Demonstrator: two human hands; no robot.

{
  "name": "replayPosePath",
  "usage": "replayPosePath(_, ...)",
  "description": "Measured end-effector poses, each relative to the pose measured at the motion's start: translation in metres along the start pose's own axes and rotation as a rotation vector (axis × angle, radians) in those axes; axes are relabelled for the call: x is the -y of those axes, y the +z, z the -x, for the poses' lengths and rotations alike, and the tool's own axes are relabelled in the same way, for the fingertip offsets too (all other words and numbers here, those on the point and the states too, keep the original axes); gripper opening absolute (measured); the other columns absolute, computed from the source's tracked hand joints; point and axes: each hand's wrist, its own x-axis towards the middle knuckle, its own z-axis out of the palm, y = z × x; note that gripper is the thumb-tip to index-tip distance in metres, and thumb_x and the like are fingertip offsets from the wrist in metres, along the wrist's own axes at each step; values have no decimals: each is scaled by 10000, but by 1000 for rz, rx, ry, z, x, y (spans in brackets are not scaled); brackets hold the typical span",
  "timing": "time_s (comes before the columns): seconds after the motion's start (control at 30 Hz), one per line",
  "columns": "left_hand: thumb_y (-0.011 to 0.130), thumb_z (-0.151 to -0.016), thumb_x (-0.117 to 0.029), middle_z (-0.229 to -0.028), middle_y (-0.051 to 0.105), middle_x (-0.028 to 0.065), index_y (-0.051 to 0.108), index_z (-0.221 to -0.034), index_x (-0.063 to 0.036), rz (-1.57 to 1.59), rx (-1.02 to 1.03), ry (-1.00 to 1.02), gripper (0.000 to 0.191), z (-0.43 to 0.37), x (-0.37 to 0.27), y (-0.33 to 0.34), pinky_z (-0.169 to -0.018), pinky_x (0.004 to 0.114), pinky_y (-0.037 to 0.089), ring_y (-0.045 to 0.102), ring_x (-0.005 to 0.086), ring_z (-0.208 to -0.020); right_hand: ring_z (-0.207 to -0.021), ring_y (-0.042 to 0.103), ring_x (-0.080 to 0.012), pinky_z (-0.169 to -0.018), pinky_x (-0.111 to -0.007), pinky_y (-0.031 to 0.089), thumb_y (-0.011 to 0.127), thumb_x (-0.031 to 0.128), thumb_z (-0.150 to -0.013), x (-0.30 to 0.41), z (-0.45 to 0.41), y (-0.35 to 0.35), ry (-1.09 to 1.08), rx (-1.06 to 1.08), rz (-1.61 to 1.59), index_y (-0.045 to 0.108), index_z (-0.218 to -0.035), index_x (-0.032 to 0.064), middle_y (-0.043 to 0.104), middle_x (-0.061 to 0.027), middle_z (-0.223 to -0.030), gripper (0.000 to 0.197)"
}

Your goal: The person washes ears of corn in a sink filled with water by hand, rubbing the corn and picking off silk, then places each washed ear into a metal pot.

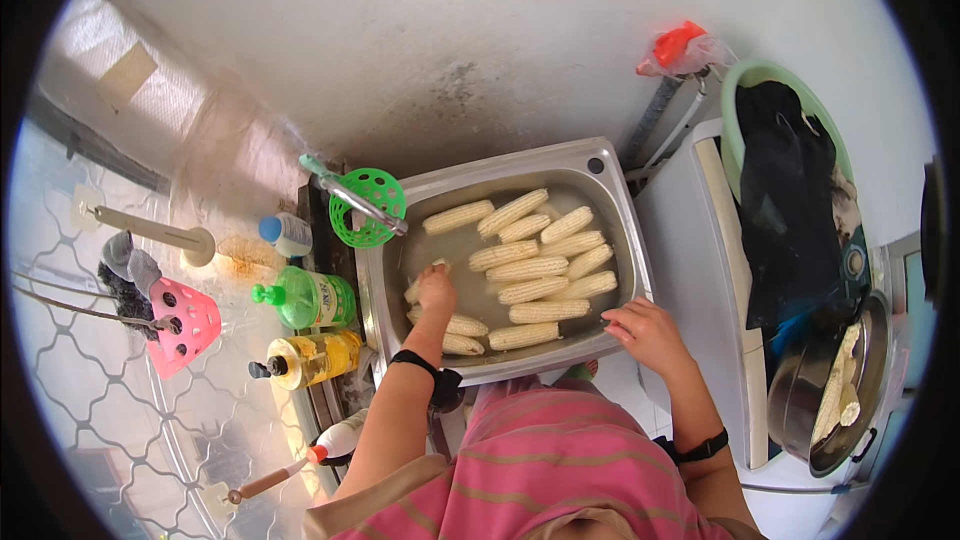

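My left hand (436, 289) is shut on an ear of corn (412, 292) in the left part of a stainless steel sink (525, 369). The fingers cover most of that ear. Water stands in the basin, and several husked, pale ears of corn (527, 268) lie in it, mostly grouped in the middle and right. A few ears (463, 324) rest just below my left wrist. Over the sink's front right corner is my right hand (643, 331), its fingers bent and slightly apart, with nothing visible in them.
A faucet (371, 211) with a green perforated basket (346, 229) juts over the left rim. Green (315, 298) and yellow (319, 360) pump bottles stand on the left ledge. Right, a metal pot (795, 397) holds corn; behind it, black cloth (787, 202) fills a green basin (731, 127).
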Motion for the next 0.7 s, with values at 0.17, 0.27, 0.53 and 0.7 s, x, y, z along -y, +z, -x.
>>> replayPosePath(0.17, 613, -754, -157, -1197, 489, 161, 485, -1162, -71, 172, 274, -160, 437, -22, 69, 25, -936, 400, 411, 470, 325, -1125, -783, 569, -248, -684, -355, 476, 665, 167, -745, 36, -60, 53, -4, 172, -5, 642, -915, 81, 616, -63, -757, 192)
replayPosePath(0.27, 628, -733, -200, -1176, 480, 198, 489, -1126, -67, 160, 276, -162, 438, -26, 54, 17, -914, 406, 427, 495, 357, -1081, -785, 573, -246, -690, -363, 477, 656, 170, -750, 42, -87, 93, -24, 263, -13, 641, -936, 90, 620, -54, -754, 203)
replayPosePath(0.53, 709, -663, -133, -1090, 497, 208, 520, -1114, -37, 692, 64, 302, 499, -6, 29, -89, -854, 406, 450, 530, 377, -987, -1120, 456, -260, -894, -350, 424, 676, 102, -709, 81, -158, 141, -201, 148, 96, 549, -1142, 63, 534, -120, -1130, 453)
replayPosePath(0.7, 730, -735, -182, -1009, 540, 167, 504, -1172, -44, 943, 154, 501, 511, 13, 4, -133, -789, 350, 464, 562, 311, -882, -1091, 495, -322, -885, -381, 437, 662, 87, -692, 71, -163, 166, -123, 184, -129, 409, -1270, 48, 517, -186, -1173, 633)
